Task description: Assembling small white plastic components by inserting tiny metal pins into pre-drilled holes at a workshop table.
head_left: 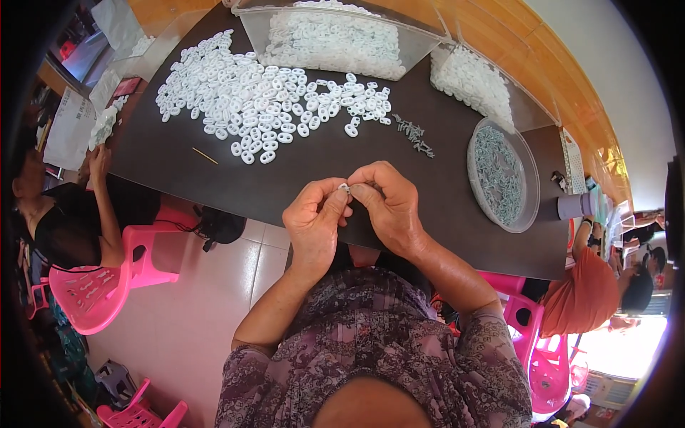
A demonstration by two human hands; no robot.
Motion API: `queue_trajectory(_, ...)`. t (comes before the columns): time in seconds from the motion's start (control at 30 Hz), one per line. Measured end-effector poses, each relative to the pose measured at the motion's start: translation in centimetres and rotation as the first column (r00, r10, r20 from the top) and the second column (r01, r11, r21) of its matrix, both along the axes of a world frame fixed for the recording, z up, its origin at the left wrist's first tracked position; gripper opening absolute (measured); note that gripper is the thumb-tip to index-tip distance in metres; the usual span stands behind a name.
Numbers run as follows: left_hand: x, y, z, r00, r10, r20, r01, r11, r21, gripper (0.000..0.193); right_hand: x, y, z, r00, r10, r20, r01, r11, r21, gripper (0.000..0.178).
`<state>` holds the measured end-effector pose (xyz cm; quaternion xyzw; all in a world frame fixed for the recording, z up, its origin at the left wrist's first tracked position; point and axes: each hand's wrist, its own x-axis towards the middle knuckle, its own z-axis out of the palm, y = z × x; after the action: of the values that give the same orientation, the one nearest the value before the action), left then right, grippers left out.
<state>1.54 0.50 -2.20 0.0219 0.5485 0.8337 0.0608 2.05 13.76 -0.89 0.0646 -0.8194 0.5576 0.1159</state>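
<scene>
Close to the table's near edge, my left hand (314,214) pinches a small white plastic piece (344,187) between thumb and fingers. My right hand (391,207) meets it there, thumb and fingertips pressed together at the piece; whatever it grips is too small to make out. Beyond my hands lies a big heap of white oval plastic pieces with two holes (242,100). A smaller group of white pieces (357,100) is spread to its right. Several small grey screws (414,134) lie loose nearby. More fill a round clear tub (529,210) on the right.
A clear bin (421,53) of white pieces stands at the back, another heap of white pieces (471,85) to its right. A thin yellow stick (205,155) lies on the dark table (285,178). A grey roll (574,206) is at the right edge. Other people sit left and right.
</scene>
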Motion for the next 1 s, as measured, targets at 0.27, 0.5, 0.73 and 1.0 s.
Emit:
queue_trajectory(0.27,-0.3,-0.1,0.2,1.0,0.012,0.006,-0.012,1.0,0.029,0.012,-0.3,0.2,1.5,0.987,0.049,-0.152,-0.003,0.957,0.291,0.013)
queue_trajectory(0.5,-1.4,-1.0,0.3,0.994,0.008,0.113,-0.025,0.988,0.151,0.013,3.4,0.3,10.9,0.974,0.048,-0.221,-0.125,0.929,-0.349,0.011)
queue_trajectory(0.73,-1.7,-1.0,0.5,0.996,0.009,0.094,-0.027,0.983,0.184,0.015,3.6,-0.2,16.8,0.646,0.591,-0.483,-0.753,0.393,-0.527,0.036)
queue_trajectory(1.0,-1.1,-1.4,0.1,0.996,-0.014,0.091,-0.005,0.978,0.209,0.015,5.0,-1.1,16.6,0.384,0.614,-0.689,-0.894,0.062,-0.443,0.04)
